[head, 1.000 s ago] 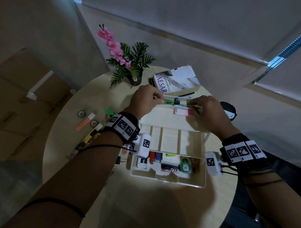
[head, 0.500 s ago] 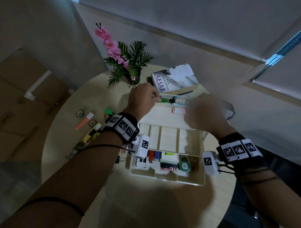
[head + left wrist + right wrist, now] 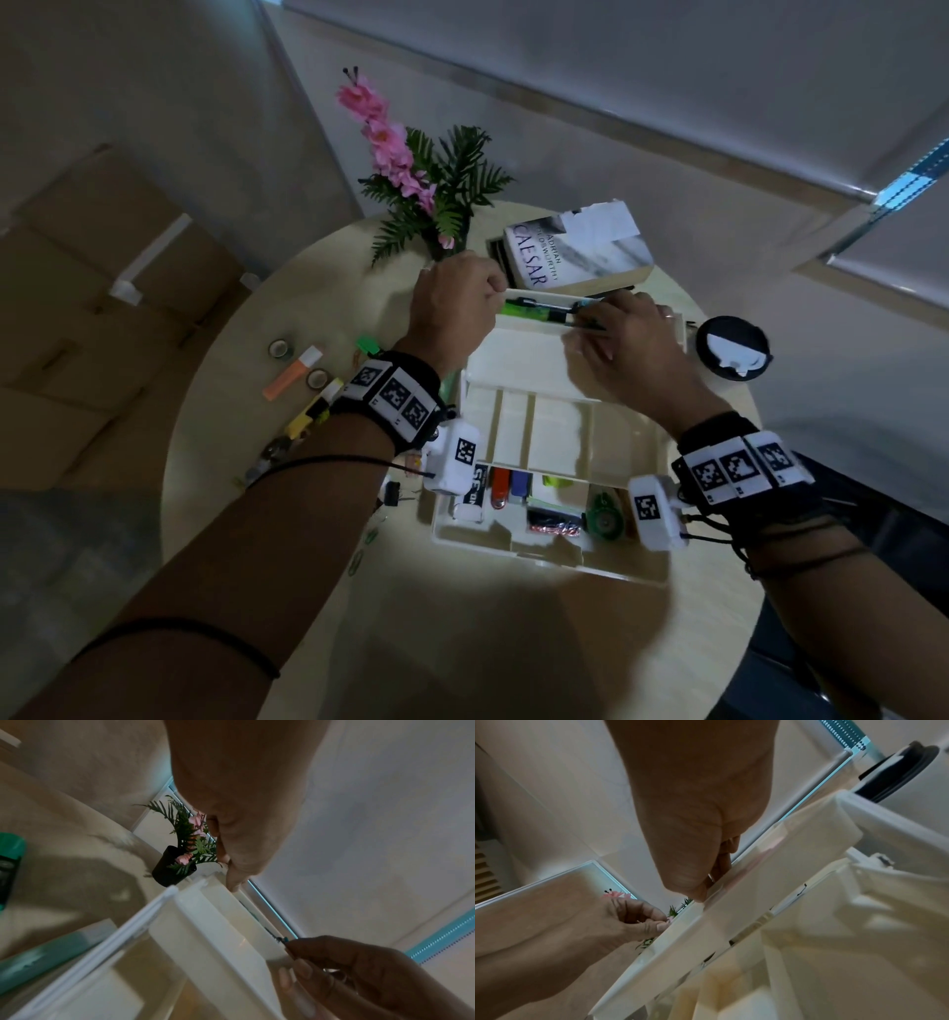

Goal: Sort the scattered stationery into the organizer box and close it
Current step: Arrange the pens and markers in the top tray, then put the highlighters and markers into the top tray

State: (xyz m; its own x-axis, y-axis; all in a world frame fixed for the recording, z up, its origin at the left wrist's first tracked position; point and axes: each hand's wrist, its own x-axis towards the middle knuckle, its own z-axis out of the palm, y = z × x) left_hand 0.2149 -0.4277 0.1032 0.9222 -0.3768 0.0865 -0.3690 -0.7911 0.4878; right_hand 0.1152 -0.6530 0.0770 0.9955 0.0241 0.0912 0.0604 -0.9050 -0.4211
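Observation:
The white organizer box (image 3: 539, 547) stands open on the round table, and its raised upper tray (image 3: 524, 354) tilts up at the far side. Green and black pens (image 3: 534, 310) lie along the tray's far channel. My left hand (image 3: 488, 298) is curled and pinches the pens' left end. My right hand (image 3: 595, 316) pinches a teal-tipped pen (image 3: 281, 939) at the right end, its thumb against the tray edge (image 3: 713, 892). The near compartments hold red and blue items (image 3: 508, 485) and a green tape dispenser (image 3: 606, 519). The middle compartments look bare.
Loose stationery lies left of the box: an orange highlighter (image 3: 292, 372), two tape rolls (image 3: 280, 349), a yellow highlighter (image 3: 316, 408) and a binder clip (image 3: 393, 493). Behind the box are a flower pot (image 3: 436, 174) and a book (image 3: 580, 252). To the right is a black round lid (image 3: 733, 347).
Both hands carried the pens a little farther away, into the tray's far channel. The pink item seen below the pens is now hidden under my right hand.

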